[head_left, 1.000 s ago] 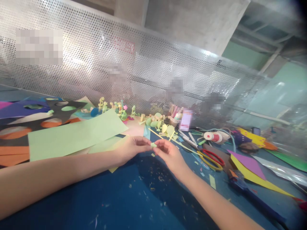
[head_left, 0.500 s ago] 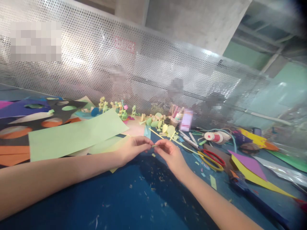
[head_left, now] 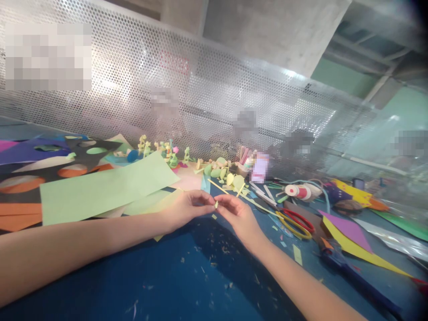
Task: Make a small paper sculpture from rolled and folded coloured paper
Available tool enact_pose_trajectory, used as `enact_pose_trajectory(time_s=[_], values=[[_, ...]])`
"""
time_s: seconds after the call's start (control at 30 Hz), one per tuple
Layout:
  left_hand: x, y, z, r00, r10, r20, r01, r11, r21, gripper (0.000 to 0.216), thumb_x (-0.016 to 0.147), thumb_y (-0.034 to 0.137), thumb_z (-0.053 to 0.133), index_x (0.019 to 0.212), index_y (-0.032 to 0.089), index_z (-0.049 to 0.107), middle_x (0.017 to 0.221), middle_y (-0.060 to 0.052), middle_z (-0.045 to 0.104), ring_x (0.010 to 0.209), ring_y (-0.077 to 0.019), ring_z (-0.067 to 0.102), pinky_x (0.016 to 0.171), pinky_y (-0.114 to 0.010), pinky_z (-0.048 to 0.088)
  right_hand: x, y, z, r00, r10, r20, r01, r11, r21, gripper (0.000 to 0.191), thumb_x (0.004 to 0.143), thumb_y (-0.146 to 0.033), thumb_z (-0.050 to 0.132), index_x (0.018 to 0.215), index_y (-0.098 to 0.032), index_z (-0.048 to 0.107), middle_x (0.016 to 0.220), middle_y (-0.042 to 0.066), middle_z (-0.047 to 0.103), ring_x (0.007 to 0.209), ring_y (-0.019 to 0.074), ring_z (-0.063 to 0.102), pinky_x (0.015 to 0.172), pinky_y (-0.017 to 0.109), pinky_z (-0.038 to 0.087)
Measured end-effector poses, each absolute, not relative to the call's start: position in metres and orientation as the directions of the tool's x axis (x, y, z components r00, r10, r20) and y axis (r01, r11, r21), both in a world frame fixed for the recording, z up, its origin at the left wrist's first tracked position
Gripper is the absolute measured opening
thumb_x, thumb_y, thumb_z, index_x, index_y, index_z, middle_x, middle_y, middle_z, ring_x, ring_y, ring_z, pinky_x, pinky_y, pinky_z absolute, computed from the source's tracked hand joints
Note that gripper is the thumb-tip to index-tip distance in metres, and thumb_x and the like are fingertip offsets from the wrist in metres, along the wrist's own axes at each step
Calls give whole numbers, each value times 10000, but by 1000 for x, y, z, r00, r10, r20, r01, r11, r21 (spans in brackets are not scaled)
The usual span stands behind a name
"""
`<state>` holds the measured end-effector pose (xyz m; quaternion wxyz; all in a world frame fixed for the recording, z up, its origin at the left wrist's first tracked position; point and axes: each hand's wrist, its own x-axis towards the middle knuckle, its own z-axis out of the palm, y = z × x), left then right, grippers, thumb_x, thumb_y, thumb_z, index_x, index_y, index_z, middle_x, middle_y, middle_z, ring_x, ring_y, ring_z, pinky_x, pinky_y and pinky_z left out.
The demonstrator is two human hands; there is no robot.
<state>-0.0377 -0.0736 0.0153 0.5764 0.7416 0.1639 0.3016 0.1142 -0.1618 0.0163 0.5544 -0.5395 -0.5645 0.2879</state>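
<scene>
Between my fingertips is a tiny light-green paper piece [head_left: 216, 204], mostly covered by the fingers. My left hand [head_left: 190, 207] pinches it from the left, thumb and forefinger together. From the other side my right hand [head_left: 238, 217] closes its thumb and forefinger on the same piece. Both hands hover over the blue table [head_left: 174, 276]. Left of them lies a large light-green paper sheet [head_left: 107, 189]. Just beyond the hands are cut green and yellow paper pieces [head_left: 222, 171] and thin yellow strips [head_left: 217, 186].
Red- and yellow-handled scissors [head_left: 297, 223] and a blue-handled tool [head_left: 357, 278] lie on the right. Small paper models [head_left: 174, 158] stand at the back before a perforated metal screen [head_left: 214, 98]. A white-and-red spool [head_left: 302, 191] lies back right. Orange paper [head_left: 20, 216] is at left.
My fingertips have shifted slightly, and the small paper piece has turned from lying flat to pointing upward between them. The arms have barely moved.
</scene>
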Motion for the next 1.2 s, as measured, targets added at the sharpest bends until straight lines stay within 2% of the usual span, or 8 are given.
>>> enact_pose_trajectory(time_s=[0.3,0.57,0.7,0.87,1.03,1.2], values=[[-38,-75,14,733,584,350,-120,-395,911,230,737,336,615,901,175,600,812,-11,584,777,-140,563,761,-269,456,109,-163,15,179,952,249,81,238,-968,253,730,-291,635,962,-237,549,991,30,637,929,186,601,844,358,483],[-39,-80,18,734,594,329,-71,-415,907,220,764,336,577,903,170,617,814,-18,607,790,-151,571,753,-265,454,108,-164,13,172,965,200,-58,212,-975,193,744,-274,632,908,-244,535,921,-5,624,889,158,605,862,346,471],[-38,-78,14,720,600,349,-103,-405,909,270,756,344,593,977,192,562,825,-8,598,768,-145,588,737,-272,469,108,-165,14,170,964,204,-25,211,-977,223,750,-290,625,953,-243,544,907,3,620,854,152,597,829,332,476],[-37,-76,12,728,587,355,-146,-372,916,231,754,328,606,927,189,542,801,-4,614,760,-146,606,715,-271,478,109,-165,15,181,948,262,134,240,-961,189,765,-310,598,930,-222,573,887,13,606,763,145,577,749,298,487],[-38,-77,14,773,565,289,-167,-259,951,280,735,327,627,965,172,586,882,-42,670,838,-170,624,801,-301,462,111,-163,16,210,916,341,277,279,-920,176,761,-294,599,910,-211,557,815,11,583,700,138,559,691,282,481],[-37,-75,14,813,543,211,-149,-156,976,358,720,356,643,1021,167,601,906,-60,691,849,-184,639,814,-313,467,111,-162,13,243,876,417,372,312,-874,184,749,-299,611,897,-217,539,767,-5,514,689,136,543,631,256,486]])
